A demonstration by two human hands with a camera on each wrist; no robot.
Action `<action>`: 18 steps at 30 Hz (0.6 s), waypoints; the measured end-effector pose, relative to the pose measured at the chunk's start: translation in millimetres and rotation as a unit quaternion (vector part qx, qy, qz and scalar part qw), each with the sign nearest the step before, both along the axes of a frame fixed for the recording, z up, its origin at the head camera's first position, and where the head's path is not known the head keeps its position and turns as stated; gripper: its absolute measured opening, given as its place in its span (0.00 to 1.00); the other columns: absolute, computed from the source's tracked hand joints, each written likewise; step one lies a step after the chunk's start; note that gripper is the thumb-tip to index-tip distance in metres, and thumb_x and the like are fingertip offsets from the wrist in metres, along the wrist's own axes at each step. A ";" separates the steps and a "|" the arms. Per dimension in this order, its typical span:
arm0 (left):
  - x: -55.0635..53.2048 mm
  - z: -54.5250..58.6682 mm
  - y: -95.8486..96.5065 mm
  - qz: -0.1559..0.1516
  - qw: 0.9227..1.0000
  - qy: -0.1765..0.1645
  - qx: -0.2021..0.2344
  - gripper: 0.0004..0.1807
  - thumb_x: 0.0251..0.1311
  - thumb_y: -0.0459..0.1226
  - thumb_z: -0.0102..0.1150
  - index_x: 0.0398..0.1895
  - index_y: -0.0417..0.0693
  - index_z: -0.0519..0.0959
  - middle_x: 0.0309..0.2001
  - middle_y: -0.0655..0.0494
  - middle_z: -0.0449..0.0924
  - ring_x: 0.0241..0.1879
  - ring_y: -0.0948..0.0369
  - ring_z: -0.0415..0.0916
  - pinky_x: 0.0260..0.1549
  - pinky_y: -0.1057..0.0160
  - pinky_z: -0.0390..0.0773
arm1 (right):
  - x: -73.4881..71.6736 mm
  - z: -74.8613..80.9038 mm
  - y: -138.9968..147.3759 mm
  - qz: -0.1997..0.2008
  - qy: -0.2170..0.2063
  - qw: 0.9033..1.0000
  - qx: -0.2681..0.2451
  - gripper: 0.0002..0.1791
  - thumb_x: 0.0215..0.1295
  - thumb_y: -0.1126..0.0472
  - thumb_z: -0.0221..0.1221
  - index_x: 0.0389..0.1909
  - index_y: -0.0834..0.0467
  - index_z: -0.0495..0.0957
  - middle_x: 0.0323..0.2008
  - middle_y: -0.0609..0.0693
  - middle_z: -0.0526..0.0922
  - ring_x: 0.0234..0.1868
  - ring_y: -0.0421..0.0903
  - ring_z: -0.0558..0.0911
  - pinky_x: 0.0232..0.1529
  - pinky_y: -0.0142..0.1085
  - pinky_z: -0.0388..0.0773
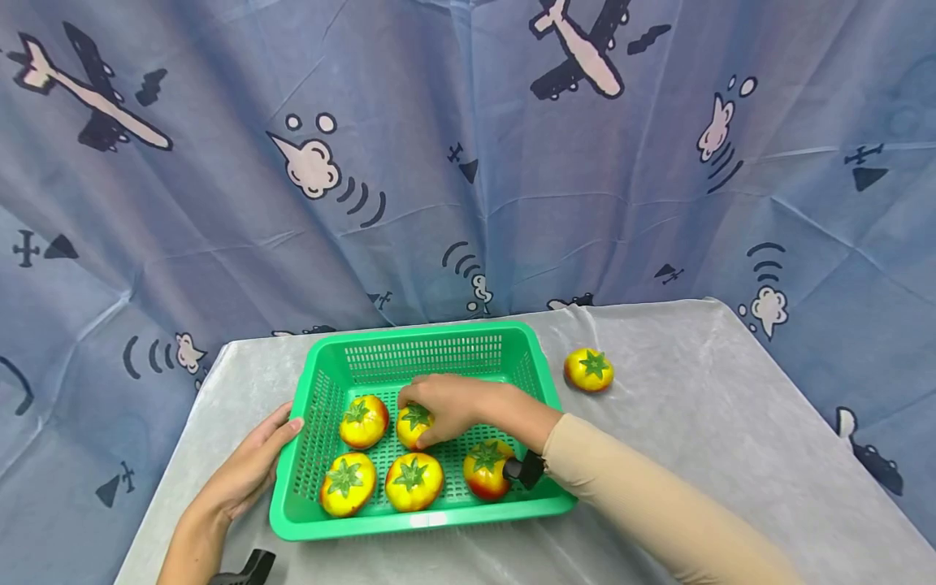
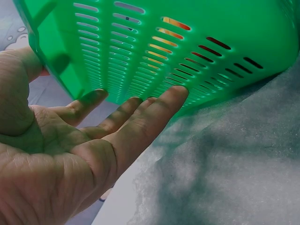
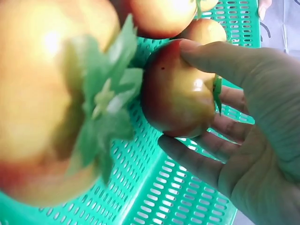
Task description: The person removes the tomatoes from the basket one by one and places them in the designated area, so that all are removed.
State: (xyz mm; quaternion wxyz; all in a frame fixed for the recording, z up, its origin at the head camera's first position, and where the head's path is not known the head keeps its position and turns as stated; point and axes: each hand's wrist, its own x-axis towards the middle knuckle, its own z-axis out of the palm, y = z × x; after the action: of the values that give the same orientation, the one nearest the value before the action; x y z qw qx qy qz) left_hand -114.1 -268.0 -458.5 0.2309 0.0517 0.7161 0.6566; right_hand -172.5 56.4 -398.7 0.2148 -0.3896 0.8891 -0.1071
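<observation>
A green plastic basket (image 1: 351,530) with slotted walls holds several glossy yellow-red tomatoes with green star-shaped tops. My left hand (image 1: 252,459) grips its left side, the thumb over the rim and the fingers (image 2: 157,115) stretched along the outer wall. Inside the basket, my right hand (image 1: 449,402) holds the back-middle tomato (image 3: 180,93), thumb on one side and fingers curled round the other. Left of that one sits another tomato (image 1: 364,421). Along the front lie a left tomato (image 1: 347,484), a middle one and a right tomato (image 1: 487,469), the last close under my right wrist.
A single tomato (image 1: 589,370) lies outside the basket, to its right on the grey cloth-covered table (image 1: 658,422). Behind the table hangs a blue curtain (image 1: 409,146) printed with airplanes. My right forearm crosses the basket's right rim.
</observation>
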 end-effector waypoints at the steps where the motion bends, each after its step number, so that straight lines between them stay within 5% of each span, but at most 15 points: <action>1: -0.3 -0.1 -0.4 -0.002 1.000 0.001 0.000 0.39 0.86 0.49 0.39 0.86 0.38 0.39 0.75 0.21 0.59 0.57 0.63 0.84 0.57 0.55 0.88 | 0.0 0.5 0.9 0.000 0.003 1.000 -0.001 0.29 0.68 0.48 0.71 0.67 0.51 0.77 0.63 0.49 0.81 0.61 0.45 0.80 0.67 0.38 0.80; 10: 0.1 -0.4 -3.3 -0.013 1.000 0.007 0.011 0.39 0.86 0.48 0.38 0.85 0.37 0.38 0.67 0.45 0.74 0.58 0.63 0.84 0.57 0.57 0.88 | 4.5 15.3 13.5 -0.019 0.007 1.000 -0.024 0.30 0.68 0.48 0.71 0.69 0.49 0.77 0.66 0.49 0.79 0.65 0.47 0.80 0.70 0.43 0.79; 18: 0.7 -0.6 -1.9 -0.011 1.000 0.003 0.007 0.39 0.86 0.49 0.38 0.86 0.38 0.37 0.72 0.33 0.68 0.59 0.64 0.84 0.58 0.58 0.87 | 7.7 31.6 28.9 -0.036 0.009 0.998 -0.053 0.31 0.67 0.49 0.72 0.69 0.50 0.76 0.66 0.49 0.79 0.65 0.47 0.79 0.71 0.45 0.78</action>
State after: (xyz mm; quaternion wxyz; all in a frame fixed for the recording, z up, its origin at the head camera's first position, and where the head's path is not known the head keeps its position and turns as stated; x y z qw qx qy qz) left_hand -113.4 -269.9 -459.1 0.2361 0.0631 0.7117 0.6586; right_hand -164.8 85.3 -367.0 0.1820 -0.3696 0.8973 -0.1586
